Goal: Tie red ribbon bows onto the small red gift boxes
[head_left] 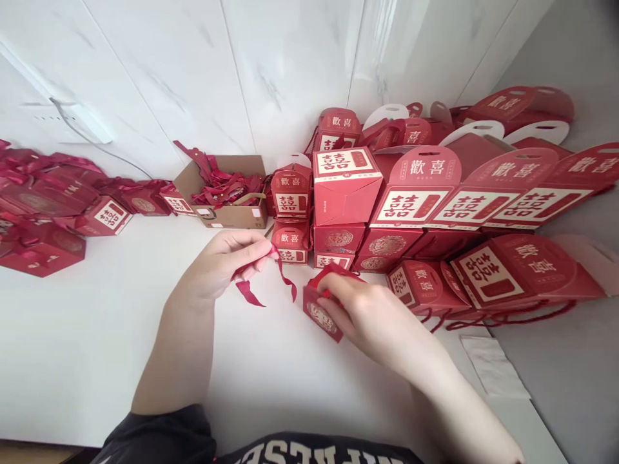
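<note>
Pinching red ribbon (250, 295), left hand (221, 259); holding small box (320, 317), right hand (362, 309)

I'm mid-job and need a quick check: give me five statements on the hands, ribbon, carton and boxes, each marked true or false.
1. The left hand holds a red ribbon. True.
2. The right hand is empty. False: it holds a small red box.
3. The brown carton has red ribbon pieces in it. True.
4. The ribbon in the left hand is tied around the small red box. False: its ends hang loose beside the box.
5. In the picture, the arched-top boxes stand to the right of the brown carton. True.
</note>
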Demonstrator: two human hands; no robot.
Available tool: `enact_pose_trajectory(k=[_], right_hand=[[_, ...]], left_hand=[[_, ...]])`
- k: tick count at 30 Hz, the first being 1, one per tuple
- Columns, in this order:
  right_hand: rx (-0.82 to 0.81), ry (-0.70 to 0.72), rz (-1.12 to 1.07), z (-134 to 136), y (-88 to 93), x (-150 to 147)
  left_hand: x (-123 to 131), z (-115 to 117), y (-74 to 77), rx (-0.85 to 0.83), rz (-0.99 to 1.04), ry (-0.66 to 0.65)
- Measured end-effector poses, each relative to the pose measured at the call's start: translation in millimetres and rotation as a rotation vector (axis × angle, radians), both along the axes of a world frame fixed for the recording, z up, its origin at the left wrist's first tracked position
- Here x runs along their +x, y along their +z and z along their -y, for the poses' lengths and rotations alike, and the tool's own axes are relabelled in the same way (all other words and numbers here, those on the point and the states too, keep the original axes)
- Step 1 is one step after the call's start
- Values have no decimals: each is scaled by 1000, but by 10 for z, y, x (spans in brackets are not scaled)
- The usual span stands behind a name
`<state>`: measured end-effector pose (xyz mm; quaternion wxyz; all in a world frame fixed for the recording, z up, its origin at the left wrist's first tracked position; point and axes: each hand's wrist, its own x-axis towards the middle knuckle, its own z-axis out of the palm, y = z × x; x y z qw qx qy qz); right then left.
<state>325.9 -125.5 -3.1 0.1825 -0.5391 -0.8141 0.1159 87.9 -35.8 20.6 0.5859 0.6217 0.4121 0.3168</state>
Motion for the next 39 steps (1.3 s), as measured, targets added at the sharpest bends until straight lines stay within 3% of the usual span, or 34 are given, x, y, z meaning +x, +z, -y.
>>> enact_pose_trajectory(k=[2,7,12,16,21,24,28,31,35,39], right_hand=[[-107,100,-145,-28,9,-11],[-216,123,-764,-204,-52,40],[-549,377,-1142,-289,-174,35],[-444,352,-1279,-286,-181,66],[-456,351,-1248,-278,-199,31],[-416,321,-1138,-240,-201,-16],[-280,292,-904,-200,-163,-47],[-296,258,-796,-201,-133,-50],[-401,334,-698,-184,-93,-19],[-358,453,-728,-131,-24,49]], left_hand=[[3,28,7,-3,-37,-50],[83,130,-1,-66,-77,-252],[190,164,2,-141,-92,-423],[199,172,37,-161,-46,-532],[184,212,-59,-317,197,-635],[206,197,-170,-365,355,-520],[256,167,-220,-273,423,-337],[274,172,-192,-181,427,-279],[275,191,-148,-90,364,-191],[302,217,-96,84,135,-247]])
